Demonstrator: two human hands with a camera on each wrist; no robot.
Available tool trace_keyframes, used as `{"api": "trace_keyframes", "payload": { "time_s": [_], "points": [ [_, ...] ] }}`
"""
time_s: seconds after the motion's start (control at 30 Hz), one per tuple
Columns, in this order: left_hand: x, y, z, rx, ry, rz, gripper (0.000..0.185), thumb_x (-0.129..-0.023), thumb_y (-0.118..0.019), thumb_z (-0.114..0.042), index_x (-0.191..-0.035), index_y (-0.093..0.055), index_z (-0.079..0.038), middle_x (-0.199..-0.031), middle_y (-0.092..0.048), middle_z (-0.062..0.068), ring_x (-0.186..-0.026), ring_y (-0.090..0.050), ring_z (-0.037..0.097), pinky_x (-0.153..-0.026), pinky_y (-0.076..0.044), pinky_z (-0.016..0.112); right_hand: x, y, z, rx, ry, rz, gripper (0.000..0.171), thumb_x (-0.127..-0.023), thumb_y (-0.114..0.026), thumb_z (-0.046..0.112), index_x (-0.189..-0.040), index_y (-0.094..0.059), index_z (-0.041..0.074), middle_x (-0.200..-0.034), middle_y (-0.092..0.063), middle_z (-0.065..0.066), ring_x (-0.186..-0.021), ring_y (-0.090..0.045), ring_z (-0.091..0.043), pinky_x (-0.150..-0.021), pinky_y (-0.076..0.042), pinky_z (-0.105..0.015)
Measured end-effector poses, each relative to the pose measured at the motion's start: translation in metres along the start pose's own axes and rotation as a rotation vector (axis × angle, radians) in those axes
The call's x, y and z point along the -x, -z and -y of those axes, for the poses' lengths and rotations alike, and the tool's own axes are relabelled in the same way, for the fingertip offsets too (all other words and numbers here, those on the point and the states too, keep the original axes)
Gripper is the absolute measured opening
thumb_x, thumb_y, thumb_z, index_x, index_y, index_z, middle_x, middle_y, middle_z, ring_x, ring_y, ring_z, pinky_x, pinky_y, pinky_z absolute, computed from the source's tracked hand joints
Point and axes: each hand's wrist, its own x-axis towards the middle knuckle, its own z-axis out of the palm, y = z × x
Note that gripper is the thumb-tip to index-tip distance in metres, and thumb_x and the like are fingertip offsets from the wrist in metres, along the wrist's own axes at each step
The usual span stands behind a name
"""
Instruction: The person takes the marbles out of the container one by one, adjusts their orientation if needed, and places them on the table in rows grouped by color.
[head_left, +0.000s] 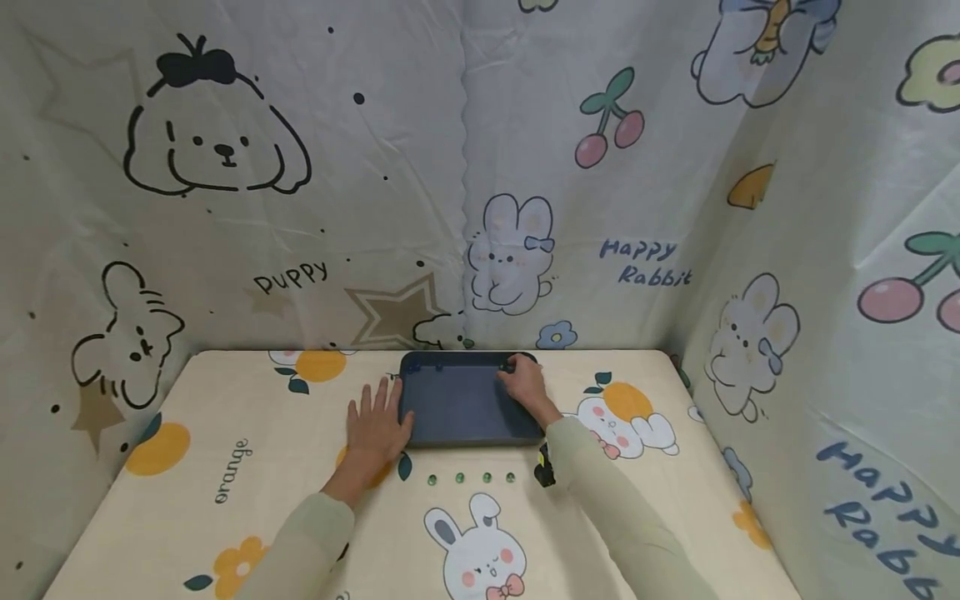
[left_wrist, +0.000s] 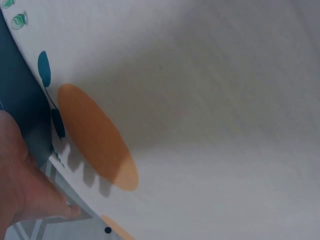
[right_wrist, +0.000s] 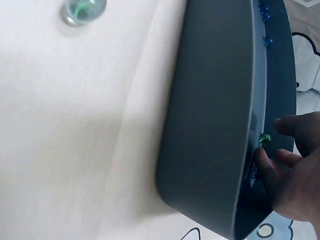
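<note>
4 marbles point(head_left: 460, 477) lie in a row before the tray point(head_left: 457, 412).

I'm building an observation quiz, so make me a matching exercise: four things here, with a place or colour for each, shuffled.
1. left hand
2. right hand
3. tray
4. row of green marbles

A. dark blue-grey
B. at the tray's far right corner
C. on the tablecloth, off the tray's near edge
D. at the tray's left edge

Pairs: 1-D, 2-B, 3-A, 4-C
</note>
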Motion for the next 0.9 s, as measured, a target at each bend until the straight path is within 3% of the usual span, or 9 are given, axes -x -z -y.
{"api": "trace_keyframes", "payload": {
  "time_s": [0.17, 0.4, 0.5, 0.63, 0.7, 0.8, 0.9],
  "points": [
    [0.001, 0.001, 0.0, 0.003, -0.002, -0.01, 0.072, -0.103, -0.043, -0.043, -0.16, -0.018, -0.007, -0.164, -0.013, 0.02, -0.148, -0.01, 0.046, -0.116, -0.009, 0.064, -0.004, -0.003, 0.0, 0.019, -0.05, -0.009, 0.032, -0.092, -0.071, 0.016, -0.115, -0.067, -0.007, -0.113, -0.068, -0.021, -0.102, -0.066, -0.034, -0.089, -0.052, -0.045],
    [0.002, -0.001, 0.001, 0.002, 0.008, -0.008, 0.071, -0.103, -0.041, -0.044, -0.16, -0.018, -0.007, -0.164, -0.013, 0.02, -0.148, -0.009, 0.046, -0.116, -0.009, 0.064, -0.006, -0.009, 0.003, 0.037, -0.034, -0.023, 0.026, -0.094, -0.07, 0.015, -0.107, -0.069, -0.007, -0.103, -0.07, -0.02, -0.09, -0.068, -0.032, -0.082, -0.055, -0.044],
    [0.003, -0.001, 0.001, -0.004, 0.01, -0.006, 0.072, -0.103, -0.042, -0.044, -0.16, -0.018, -0.008, -0.164, -0.013, 0.02, -0.148, -0.009, 0.046, -0.116, -0.009, 0.064, -0.006, -0.012, 0.003, 0.066, -0.002, -0.05, 0.02, -0.094, -0.07, 0.014, -0.086, -0.067, -0.004, -0.079, -0.066, -0.013, -0.07, -0.062, -0.025, -0.068, -0.054, -0.039],
    [0.003, 0.0, 0.0, -0.01, 0.008, -0.007, 0.072, -0.103, -0.043, -0.044, -0.16, -0.018, -0.008, -0.164, -0.014, 0.019, -0.148, -0.01, 0.045, -0.116, -0.01, 0.063, -0.006, -0.017, 0.002, 0.12, 0.03, -0.105, 0.042, -0.093, -0.069, 0.012, -0.058, -0.047, 0.005, -0.057, -0.044, -0.004, -0.053, -0.043, -0.021, -0.052, -0.04, -0.037],
    [0.003, 0.0, -0.001, -0.01, 0.005, -0.011, 0.072, -0.103, -0.043, -0.044, -0.16, -0.018, -0.009, -0.164, -0.015, 0.019, -0.148, -0.011, 0.045, -0.116, -0.011, 0.063, -0.007, -0.018, 0.002, 0.144, 0.03, -0.126, 0.046, -0.093, -0.069, 0.012, -0.056, -0.042, 0.008, -0.057, -0.045, -0.005, -0.053, -0.047, -0.022, -0.052, -0.042, -0.039],
    [0.002, 0.0, -0.001, -0.004, 0.004, -0.018, 0.071, -0.103, -0.043, -0.043, -0.16, -0.019, -0.008, -0.164, -0.015, 0.019, -0.148, -0.011, 0.046, -0.116, -0.011, 0.063, -0.007, -0.019, 0.002, 0.161, 0.024, -0.138, 0.038, -0.093, -0.07, 0.012, -0.062, -0.049, 0.006, -0.067, -0.057, -0.013, -0.063, -0.061, -0.029, -0.057, -0.051, -0.045],
    [0.002, -0.002, -0.001, 0.0, 0.003, -0.018, 0.072, -0.103, -0.043, -0.043, -0.16, -0.018, -0.008, -0.164, -0.014, 0.02, -0.148, -0.011, 0.046, -0.116, -0.01, 0.064, -0.006, -0.02, 0.002, 0.176, 0.013, -0.124, 0.031, -0.094, -0.069, 0.014, -0.07, -0.055, 0.003, -0.075, -0.063, -0.017, -0.072, -0.067, -0.034, -0.062, -0.054, -0.048]
  ]
}}
